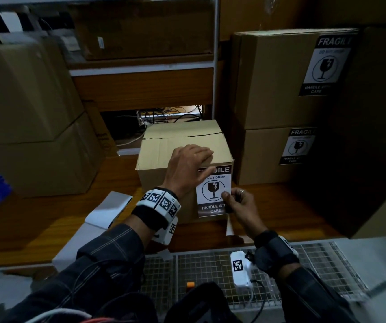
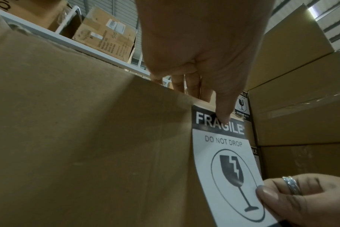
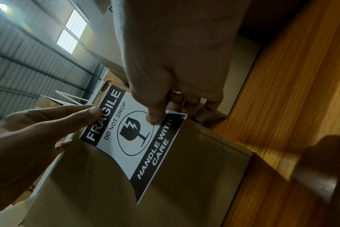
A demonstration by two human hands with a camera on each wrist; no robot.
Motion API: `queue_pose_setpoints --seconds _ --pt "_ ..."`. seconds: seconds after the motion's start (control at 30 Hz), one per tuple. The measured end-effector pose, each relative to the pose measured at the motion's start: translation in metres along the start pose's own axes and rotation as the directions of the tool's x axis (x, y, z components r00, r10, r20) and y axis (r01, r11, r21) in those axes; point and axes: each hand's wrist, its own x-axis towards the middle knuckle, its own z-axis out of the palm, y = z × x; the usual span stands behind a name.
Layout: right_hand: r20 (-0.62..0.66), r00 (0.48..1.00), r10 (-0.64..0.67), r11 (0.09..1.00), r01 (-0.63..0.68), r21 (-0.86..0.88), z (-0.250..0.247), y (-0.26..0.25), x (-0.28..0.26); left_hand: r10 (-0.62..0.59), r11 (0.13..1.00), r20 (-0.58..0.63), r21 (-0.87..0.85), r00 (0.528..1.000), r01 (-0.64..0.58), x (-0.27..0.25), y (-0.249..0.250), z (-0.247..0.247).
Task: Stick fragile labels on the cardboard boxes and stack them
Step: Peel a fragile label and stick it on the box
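- In the head view the left hand (image 1: 188, 169) sits at centre frame, fingers laid fairly straight over the top front edge of the small cardboard box (image 1: 164, 183). Its thumb presses the black "FRAGILE" band of the fragile label (image 1: 211, 191) onto the front face. That thumb is the anchor, so it should not slide.
- The label lies on the right part of the box's front face. Its top edge sits just under the box's top edge. In the right wrist view the lower half bows away from the cardboard, so I judge only the top band to be stuck.
- To finish well, I would sweep down from the thumb towards "HANDLE WITH CARE", pushing air out ahead of the fingers, and let the lower part land last.
- Just right of centre, the right hand (image 1: 241, 206) pinches the label's right edge between thumb and curled fingers and holds it off the box. It should keep light tension and stay level, or the label will crease or go on crooked.
- At the right of the frame two labelled boxes (image 1: 280, 117) stand stacked on the wooden table (image 1: 47, 220). This box looks meant to go on top of them.
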Motion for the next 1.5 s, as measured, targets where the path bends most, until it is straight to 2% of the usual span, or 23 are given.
queue_pose_setpoints --seconds 0.2,0.33,0.47,0.6,0.8,0.93,1.23,1.5 --pt "-0.016 1.0 -0.007 1.0 0.007 0.003 0.002 -0.002 0.001 0.033 0.999 0.021 0.023 0.999 -0.034 0.009 0.011 0.003" --pt "-0.045 0.999 -0.02 0.999 0.022 0.041 0.005 -0.004 -0.001 0.11 0.991 0.073 0.07 0.991 -0.116 0.018 0.023 0.007" --pt "-0.072 0.997 -0.013 0.998 0.018 0.065 0.006 -0.005 -0.002 0.229 0.962 0.135 0.119 0.964 -0.245 0.031 0.034 0.009" --pt "-0.109 0.994 0.02 0.993 -0.007 0.119 0.004 -0.007 -0.001 0.269 0.942 0.2 0.15 0.942 -0.301 0.038 0.038 0.008" --pt "-0.151 0.979 0.134 0.978 -0.106 0.178 -0.002 -0.003 0.003 0.266 0.946 0.23 0.123 0.936 -0.299 0.039 0.038 0.007" --pt "-0.097 0.971 0.22 0.958 -0.196 0.209 -0.002 -0.003 0.002 0.251 0.951 0.253 0.117 0.934 -0.287 0.042 0.04 0.003" --pt "-0.126 0.956 0.265 0.942 -0.229 0.245 0.004 -0.003 0.006 0.239 0.958 0.281 0.088 0.929 -0.273 0.047 0.04 0.001" --pt "-0.106 0.922 0.371 0.88 -0.314 0.356 0.001 0.011 0.001 0.234 0.958 0.303 0.092 0.924 -0.273 0.053 0.034 0.004"
